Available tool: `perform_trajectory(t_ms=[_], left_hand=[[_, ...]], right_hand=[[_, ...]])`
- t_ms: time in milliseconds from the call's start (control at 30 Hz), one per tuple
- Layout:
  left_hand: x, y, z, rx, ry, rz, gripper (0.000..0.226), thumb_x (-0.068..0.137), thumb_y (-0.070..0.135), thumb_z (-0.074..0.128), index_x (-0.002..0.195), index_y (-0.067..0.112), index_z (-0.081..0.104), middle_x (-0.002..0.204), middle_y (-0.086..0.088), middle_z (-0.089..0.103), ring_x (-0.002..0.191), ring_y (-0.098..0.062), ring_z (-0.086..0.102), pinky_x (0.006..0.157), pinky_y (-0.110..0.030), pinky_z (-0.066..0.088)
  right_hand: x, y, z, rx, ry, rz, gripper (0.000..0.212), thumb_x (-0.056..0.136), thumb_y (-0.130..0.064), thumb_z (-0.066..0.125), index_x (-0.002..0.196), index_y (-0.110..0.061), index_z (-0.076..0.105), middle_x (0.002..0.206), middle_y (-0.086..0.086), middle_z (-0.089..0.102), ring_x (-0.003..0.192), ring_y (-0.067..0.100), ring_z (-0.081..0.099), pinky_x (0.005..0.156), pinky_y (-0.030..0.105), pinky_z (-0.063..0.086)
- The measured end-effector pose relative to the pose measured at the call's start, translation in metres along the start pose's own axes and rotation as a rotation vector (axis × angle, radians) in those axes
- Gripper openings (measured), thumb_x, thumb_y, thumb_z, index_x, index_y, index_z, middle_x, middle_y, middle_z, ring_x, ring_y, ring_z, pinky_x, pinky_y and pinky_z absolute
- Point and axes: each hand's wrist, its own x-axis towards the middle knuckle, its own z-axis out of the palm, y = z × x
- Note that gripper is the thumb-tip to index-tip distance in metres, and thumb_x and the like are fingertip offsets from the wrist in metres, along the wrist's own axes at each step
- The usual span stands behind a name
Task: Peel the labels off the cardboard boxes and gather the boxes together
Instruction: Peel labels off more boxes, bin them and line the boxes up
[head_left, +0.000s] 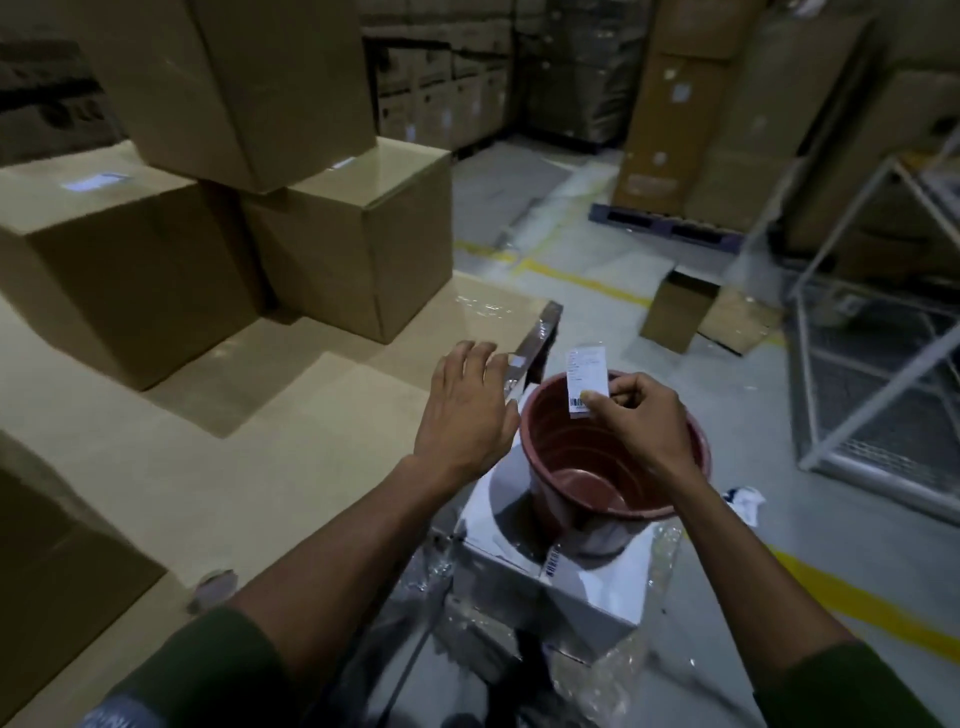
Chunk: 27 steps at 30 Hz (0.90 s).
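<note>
Disposal of a peeled label seems to be the step in hand. The right hand (639, 415) pinches a white barcode label (587, 382) between thumb and fingertips and holds it upright just over the far rim of a reddish plastic bucket (576, 483), which stands on a white box (561, 577) wrapped partly in clear film. The left hand (467, 405) holds nothing; its fingers are spread and relaxed, hovering near the left of the bucket. On the far left, cardboard boxes (130, 270) stand stacked on a flat cardboard surface, and one of them has a pale label (96, 182) on its top. The next move, I judge, calls for releasing the label into the bucket; its sticky side may cling to the fingers, so the free hand may need to help.
</note>
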Motion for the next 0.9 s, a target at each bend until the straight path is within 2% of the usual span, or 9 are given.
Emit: perform_trajectory(t_ms=[67,133,167,267,367,433,533,733,900], left_hand=[[0.002,0.009,0.007,-0.035,-0.022,0.015,0.055,0.091,0.038,0.036,0.133,0.005,0.051,0.138,-0.017,0.050,0.131,-0.037,0.038,0.110,-0.048,0.032],[0.002,0.013,0.011,-0.035,-0.066,0.020,0.059,0.090,0.038,0.036,0.138,0.006,0.048,0.141,-0.016,0.048,0.132,-0.036,0.038,0.111,-0.048,0.031],[0.002,0.014,0.013,-0.036,-0.089,0.026,0.059,0.090,0.037,0.037,0.140,0.006,0.046,0.142,-0.016,0.047,0.132,-0.035,0.037,0.111,-0.047,0.031],[0.001,0.007,0.015,-0.041,-0.126,0.023,0.055,0.091,0.037,0.041,0.138,0.009,0.047,0.142,-0.013,0.047,0.135,-0.033,0.034,0.113,-0.047,0.029],[-0.001,-0.008,0.014,0.038,-0.095,-0.020,0.031,0.092,0.031,0.053,0.114,0.011,0.059,0.125,-0.011,0.056,0.125,-0.031,0.044,0.108,-0.044,0.036],[-0.004,-0.018,0.007,0.074,-0.072,-0.074,0.026,0.090,0.033,0.046,0.099,0.012,0.058,0.106,-0.009,0.058,0.109,-0.029,0.050,0.096,-0.041,0.043],[-0.014,-0.038,-0.012,0.138,-0.024,-0.137,0.027,0.082,0.032,0.038,0.090,0.013,0.056,0.095,-0.009,0.058,0.097,-0.029,0.050,0.084,-0.041,0.043],[-0.050,-0.074,-0.069,0.355,0.086,-0.201,0.022,0.083,0.030,0.042,0.090,0.012,0.054,0.094,-0.011,0.057,0.092,-0.030,0.050,0.079,-0.041,0.041],[-0.086,-0.096,-0.110,0.467,0.184,-0.305,0.016,0.085,0.022,0.045,0.090,0.011,0.055,0.092,-0.012,0.059,0.087,-0.027,0.052,0.077,-0.037,0.042]], right_hand=[[-0.001,0.011,-0.009,-0.043,0.019,0.017,0.022,0.077,-0.030,0.086,0.081,-0.019,0.067,0.073,-0.004,0.071,0.069,0.012,0.068,0.064,0.033,0.055],[-0.003,0.018,-0.014,-0.084,0.037,0.036,0.027,0.076,-0.031,0.086,0.087,-0.017,0.066,0.074,-0.006,0.069,0.068,0.004,0.064,0.059,0.014,0.046],[-0.004,0.021,-0.015,-0.104,0.054,0.048,0.030,0.076,-0.033,0.086,0.089,-0.017,0.065,0.076,-0.006,0.068,0.069,0.000,0.062,0.056,0.009,0.041],[-0.004,0.031,-0.010,-0.110,0.082,0.046,0.028,0.078,-0.035,0.085,0.088,-0.018,0.065,0.077,-0.006,0.067,0.070,0.002,0.062,0.062,0.023,0.045],[-0.002,0.029,0.003,-0.069,0.042,0.010,0.018,0.081,-0.029,0.082,0.083,-0.021,0.066,0.076,-0.005,0.069,0.072,0.010,0.066,0.069,0.037,0.054],[-0.002,0.018,0.016,-0.061,0.003,-0.035,0.012,0.083,-0.026,0.079,0.084,-0.022,0.068,0.078,-0.006,0.070,0.075,0.010,0.067,0.071,0.036,0.056],[0.003,-0.007,0.043,-0.045,-0.092,-0.132,0.006,0.085,-0.020,0.075,0.088,-0.021,0.071,0.082,-0.009,0.071,0.076,0.004,0.066,0.072,0.026,0.053],[0.007,-0.077,0.131,0.128,-0.290,-0.237,0.012,0.083,-0.014,0.073,0.082,-0.024,0.067,0.074,-0.006,0.068,0.068,0.008,0.060,0.070,0.027,0.049],[-0.013,-0.134,0.196,0.240,-0.490,-0.371,0.007,0.086,-0.012,0.067,0.088,-0.018,0.069,0.081,-0.002,0.071,0.076,0.013,0.065,0.076,0.037,0.055]])
